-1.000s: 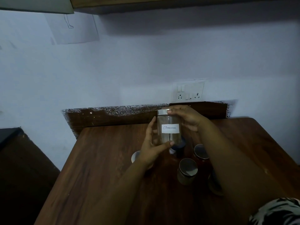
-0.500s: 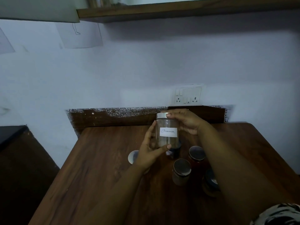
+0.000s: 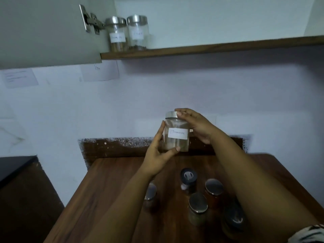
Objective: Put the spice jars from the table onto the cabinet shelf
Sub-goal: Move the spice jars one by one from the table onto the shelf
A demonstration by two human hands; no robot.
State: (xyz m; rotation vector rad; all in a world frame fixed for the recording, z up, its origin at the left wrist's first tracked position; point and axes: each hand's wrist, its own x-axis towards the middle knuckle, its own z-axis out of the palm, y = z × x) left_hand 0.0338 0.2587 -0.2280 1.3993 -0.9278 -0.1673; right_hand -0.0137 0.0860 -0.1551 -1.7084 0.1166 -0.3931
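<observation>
Counting jars: two shelved (image 3: 127, 33); five tabled (image 3: 197, 209)

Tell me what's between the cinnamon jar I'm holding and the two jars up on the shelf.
Only bare wall, in the head view. The cinnamon jar is held below the shelf, whose two jars stand at its left end.

One legible text: a white paper label at the centre of the frame, stuck on the front of the clear jar (image 3: 176, 133), carries the handwritten word "Cinnamon". The two jars on the shelf at upper left, the left shelf jar (image 3: 117, 35) and the right shelf jar (image 3: 137, 33), each bear a white label with handwriting too blurred to read. Paper sheets on the wall at left, the ruled sheet (image 3: 18, 78) and the plain sheet (image 3: 100, 71), show faint lines and a mark, none decipherable.
</observation>
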